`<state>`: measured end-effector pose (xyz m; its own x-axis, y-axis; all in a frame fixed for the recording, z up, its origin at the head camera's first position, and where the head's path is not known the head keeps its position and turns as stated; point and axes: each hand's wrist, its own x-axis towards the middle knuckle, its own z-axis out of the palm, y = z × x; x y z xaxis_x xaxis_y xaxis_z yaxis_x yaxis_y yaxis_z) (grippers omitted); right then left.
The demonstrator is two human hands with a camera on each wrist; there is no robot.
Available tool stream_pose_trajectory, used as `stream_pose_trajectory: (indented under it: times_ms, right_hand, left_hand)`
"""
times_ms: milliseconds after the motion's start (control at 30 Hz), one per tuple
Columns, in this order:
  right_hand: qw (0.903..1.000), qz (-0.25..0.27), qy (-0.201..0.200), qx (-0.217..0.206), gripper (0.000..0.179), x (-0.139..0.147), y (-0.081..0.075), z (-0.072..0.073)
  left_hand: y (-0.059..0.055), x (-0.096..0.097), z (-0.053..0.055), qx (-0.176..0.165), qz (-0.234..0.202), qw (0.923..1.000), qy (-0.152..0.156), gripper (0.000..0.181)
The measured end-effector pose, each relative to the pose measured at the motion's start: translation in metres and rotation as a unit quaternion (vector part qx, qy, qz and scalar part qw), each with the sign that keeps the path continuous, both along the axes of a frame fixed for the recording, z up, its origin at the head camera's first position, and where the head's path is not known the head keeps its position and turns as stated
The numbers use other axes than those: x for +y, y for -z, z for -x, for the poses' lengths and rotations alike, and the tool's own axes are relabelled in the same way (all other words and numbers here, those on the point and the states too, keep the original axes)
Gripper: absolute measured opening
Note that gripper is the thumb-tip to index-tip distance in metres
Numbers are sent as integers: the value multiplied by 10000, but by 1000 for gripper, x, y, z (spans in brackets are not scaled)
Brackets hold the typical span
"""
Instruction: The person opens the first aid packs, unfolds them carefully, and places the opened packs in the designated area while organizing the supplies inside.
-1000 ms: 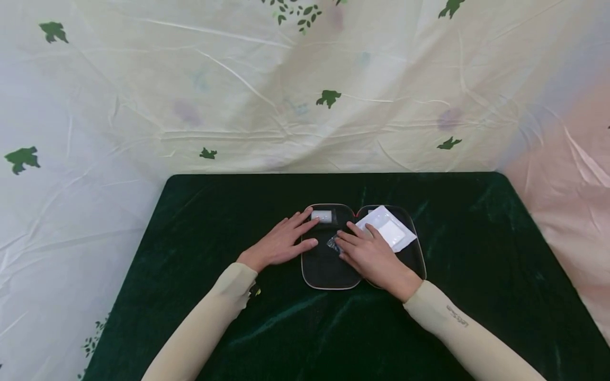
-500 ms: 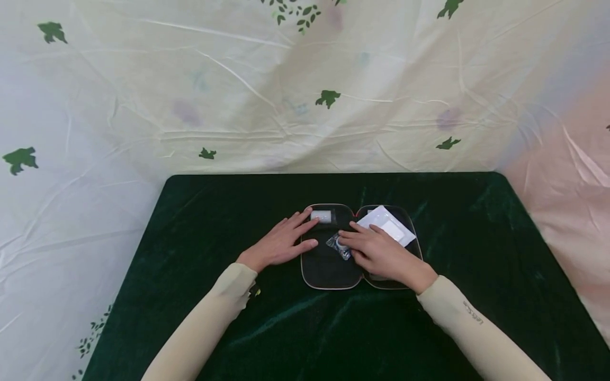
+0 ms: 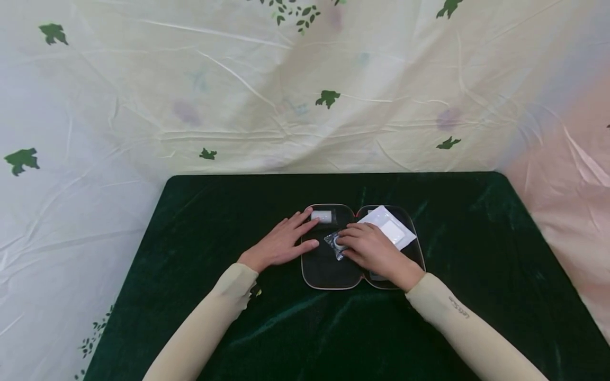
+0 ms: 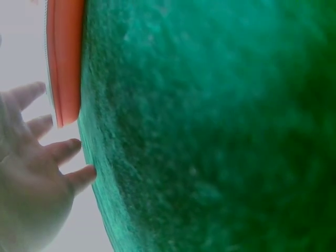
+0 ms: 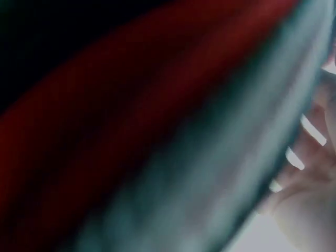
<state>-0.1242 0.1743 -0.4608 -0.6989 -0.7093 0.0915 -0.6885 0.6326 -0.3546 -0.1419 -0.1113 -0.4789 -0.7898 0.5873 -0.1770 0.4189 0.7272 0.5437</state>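
Observation:
An unzipped case [image 3: 329,272] lies spread in two black-lined halves on the table; its outside shows orange-red in the left wrist view. My left hand [image 3: 281,241] rests at the case's left edge, fingers spread, fingertips by a white roll [image 3: 321,216] tucked at the top of the left half. Over the middle, my right hand [image 3: 374,251] bends its fingers and thumb onto a small crinkly clear packet [image 3: 332,245] with a round pale thing inside, and pinches its right side. A flat white square packet [image 3: 393,231] lies askew on the right half, partly beneath the right hand.
Dark green velvet cloth [image 3: 229,201] covers the table around the case. A pale curtain [image 3: 267,106] with green leaf and bird prints hangs behind the far edge and along both sides.
The right hand first drew back slightly to the right, then came left again with its fingers more bent at the clear packet, which shifted slightly left. The left hand stayed in place.

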Motion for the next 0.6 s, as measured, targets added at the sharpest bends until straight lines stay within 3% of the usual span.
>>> stream_pose_trajectory:
  times_ms: [200, 467, 600]
  right_hand:
    - [9979, -138, 251, 582, 27, -7, 4, -2]
    - [9928, -334, 641, 954, 29, -13, 8, -3]
    - [9917, -351, 760, 979, 29, -15, 9, -5]
  left_hand:
    - [-2, 8, -1, 232, 176, 9995, -131, 81]
    - [-7, 28, 2, 626, 159, 9978, -131, 91]
    - [-7, 38, 5, 696, 371, 9968, -134, 96]
